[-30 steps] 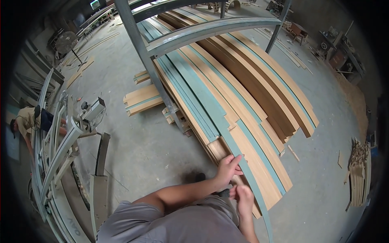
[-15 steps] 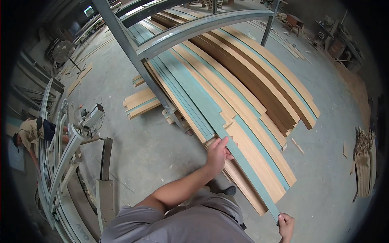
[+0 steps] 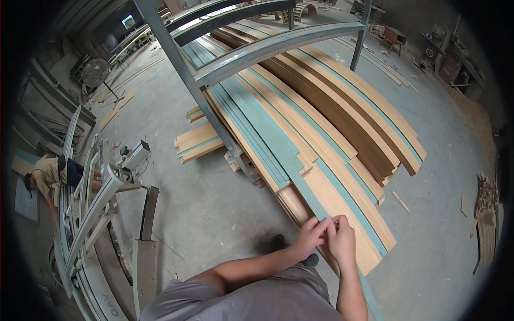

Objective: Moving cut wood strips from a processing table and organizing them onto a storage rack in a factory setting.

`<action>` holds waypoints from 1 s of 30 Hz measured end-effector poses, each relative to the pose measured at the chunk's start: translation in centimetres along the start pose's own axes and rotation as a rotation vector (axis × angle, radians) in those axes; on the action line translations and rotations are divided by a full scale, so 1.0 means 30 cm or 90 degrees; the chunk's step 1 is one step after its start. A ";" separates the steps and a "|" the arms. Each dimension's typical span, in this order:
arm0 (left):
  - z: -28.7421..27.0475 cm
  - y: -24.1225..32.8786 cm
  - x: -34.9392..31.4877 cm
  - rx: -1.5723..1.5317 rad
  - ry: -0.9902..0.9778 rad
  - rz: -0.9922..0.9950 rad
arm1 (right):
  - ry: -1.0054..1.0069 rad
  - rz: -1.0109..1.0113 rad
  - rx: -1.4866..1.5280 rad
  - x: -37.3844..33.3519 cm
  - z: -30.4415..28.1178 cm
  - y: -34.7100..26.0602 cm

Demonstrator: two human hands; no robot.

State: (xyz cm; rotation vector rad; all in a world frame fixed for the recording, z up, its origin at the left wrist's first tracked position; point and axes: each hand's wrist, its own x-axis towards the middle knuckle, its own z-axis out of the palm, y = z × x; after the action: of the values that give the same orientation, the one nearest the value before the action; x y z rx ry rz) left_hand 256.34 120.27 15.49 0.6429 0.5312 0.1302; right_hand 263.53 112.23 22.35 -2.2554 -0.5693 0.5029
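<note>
Grey steel frame (image 3: 214, 93) over stacked boards (image 3: 321, 139)

Bare concrete floor (image 3: 225, 208). Directly on it: a long pile of wood and teal strips (image 3: 321, 155), a small stack of short boards (image 3: 198, 143) just left of the pile, loose offcuts (image 3: 399, 200) to the right, and a bundle of thin sticks (image 3: 486, 219) at far right.

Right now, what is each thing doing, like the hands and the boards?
Left hand: closed on the teal strip.
Right hand: closed on the same strip.
Teal strip: lying along the pile, near end pinched.
Board pile: stacked flat on the floor.
Short boards: stacked on the floor.
Another person: bent over.
</note>
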 end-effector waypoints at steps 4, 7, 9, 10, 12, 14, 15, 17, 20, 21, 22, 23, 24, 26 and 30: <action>0.025 0.064 0.013 -0.081 0.058 0.009 | 0.001 -0.107 -0.024 -0.067 -0.065 0.006; 0.039 0.124 0.013 -0.060 0.057 0.049 | 0.001 -0.123 -0.071 -0.197 -0.212 0.122; 0.031 0.153 0.032 -0.062 0.068 0.077 | 0.024 -0.121 -0.103 -0.288 -0.321 0.267; 0.028 0.167 0.043 -0.058 0.077 0.100 | 0.070 -0.154 -0.144 -0.333 -0.370 0.335; -0.002 0.208 0.051 -0.054 0.106 0.130 | 0.048 -0.090 -0.197 -0.437 -0.460 0.409; -0.030 0.264 0.064 -0.053 0.140 0.151 | -0.042 0.118 -0.075 -0.524 -0.533 0.492; -0.043 0.287 0.069 -0.043 0.144 0.157 | -0.083 0.195 0.000 -0.558 -0.558 0.517; -0.079 0.311 0.085 -0.012 0.132 0.160 | -0.169 0.263 0.074 -0.592 -0.584 0.543; -0.081 0.294 0.117 -0.062 0.140 0.134 | -0.178 0.297 0.075 -0.574 -0.582 0.554; -0.077 0.275 0.127 -0.065 0.135 0.130 | -0.102 0.321 0.062 -0.563 -0.558 0.591; -0.074 0.247 0.133 -0.032 0.121 0.105 | -0.075 0.280 0.042 -0.533 -0.533 0.625; -0.102 0.217 0.119 0.001 0.122 0.083 | -0.065 0.237 0.023 -0.481 -0.498 0.626; -0.123 0.159 0.116 -0.017 0.144 0.057 | -0.061 0.228 -0.003 -0.430 -0.464 0.570; -0.067 0.092 0.070 0.018 0.114 -0.007 | -0.038 0.181 -0.057 -0.331 -0.389 0.444; 0.034 0.001 0.018 0.032 0.036 -0.058 | -0.070 0.040 -0.134 -0.091 -0.231 0.206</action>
State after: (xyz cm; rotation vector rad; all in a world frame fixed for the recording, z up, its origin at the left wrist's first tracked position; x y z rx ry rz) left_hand 257.34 119.91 15.96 0.6644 0.6189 0.0485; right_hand 266.34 102.98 22.74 -2.4632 -0.6338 0.6273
